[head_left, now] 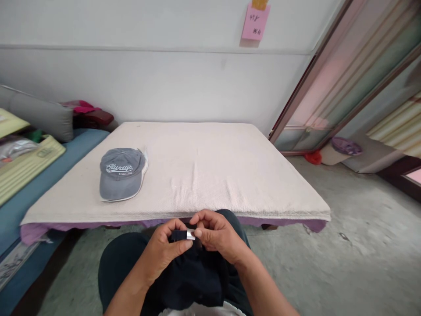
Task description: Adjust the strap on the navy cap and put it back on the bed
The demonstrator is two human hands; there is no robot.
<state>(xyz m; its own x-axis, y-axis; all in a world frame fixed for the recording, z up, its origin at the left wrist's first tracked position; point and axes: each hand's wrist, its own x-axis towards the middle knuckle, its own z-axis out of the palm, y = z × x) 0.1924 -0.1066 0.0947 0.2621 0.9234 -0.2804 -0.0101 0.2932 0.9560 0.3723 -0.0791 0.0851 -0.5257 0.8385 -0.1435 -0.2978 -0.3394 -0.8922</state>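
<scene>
In my lap lies a dark navy cloth item [190, 281], much like a cap, its shape partly hidden by my hands. A short dark strap [179, 235] with a shiny silver buckle [190, 235] at its end stands out between my hands. My left hand [166, 243] pinches the strap and buckle between thumb and fingers. From the other side my right hand [215, 235] has thumb and bent fingers closed at the buckle's right edge. A grey cap [121, 173] with white "Always" lettering rests on the table, left of my hands.
A table with a cream cloth [223, 171] over purple fabric stands before my knees. To the left are a blue seat [83, 145], a grey cushion [39, 112] and a yellow-green basket [36, 162]. A pink note [255, 22] hangs on the wall; a bin [338, 151] stands far right.
</scene>
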